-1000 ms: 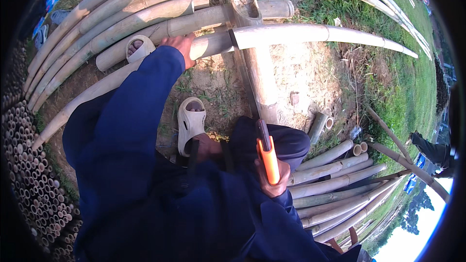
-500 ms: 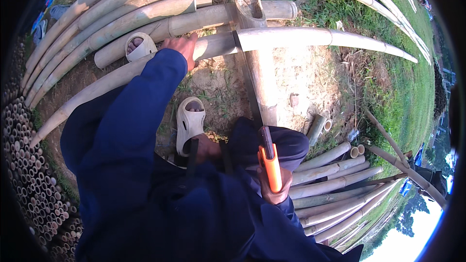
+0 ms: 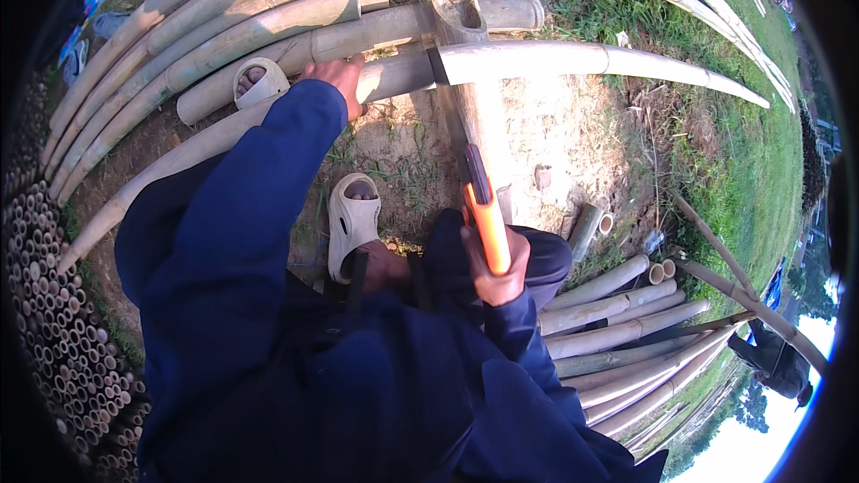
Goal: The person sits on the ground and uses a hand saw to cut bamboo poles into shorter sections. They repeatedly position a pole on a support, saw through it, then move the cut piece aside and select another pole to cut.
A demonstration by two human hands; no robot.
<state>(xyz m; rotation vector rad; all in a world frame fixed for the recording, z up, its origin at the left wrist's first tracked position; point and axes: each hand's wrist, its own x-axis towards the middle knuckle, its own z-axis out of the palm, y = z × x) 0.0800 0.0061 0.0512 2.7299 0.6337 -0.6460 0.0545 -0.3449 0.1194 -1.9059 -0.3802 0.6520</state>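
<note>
A long pale bamboo pole point(image 3: 537, 59) lies crosswise before me, resting over another bamboo piece point(image 3: 486, 130) that runs away from me. My left hand point(image 3: 336, 82) is wrapped over the pole, left of the saw, pressing on it. In my right hand point(image 3: 501, 273) is a handsaw point(image 3: 488, 225) with an orange and dark handle, the fingers closed round the grip. Its blade point(image 3: 456, 116) stretches away from me and crosses the pole where shade meets sunlight. How deep the blade sits in the bamboo is hard to tell.
Thick bamboo poles point(image 3: 259, 22) lie stacked at the far left, and more poles point(image 3: 617, 335) are at the lower right. A heap of cut bamboo tubes point(image 3: 67, 340) fills the left edge. My sandalled feet point(image 3: 353, 224) flank the pole. Another person point(image 3: 777, 362) is at the right edge.
My right hand and the saw have moved forward, away from me, so more blade shows beyond the pole. My left hand stays in place. The person at right has come further into view.
</note>
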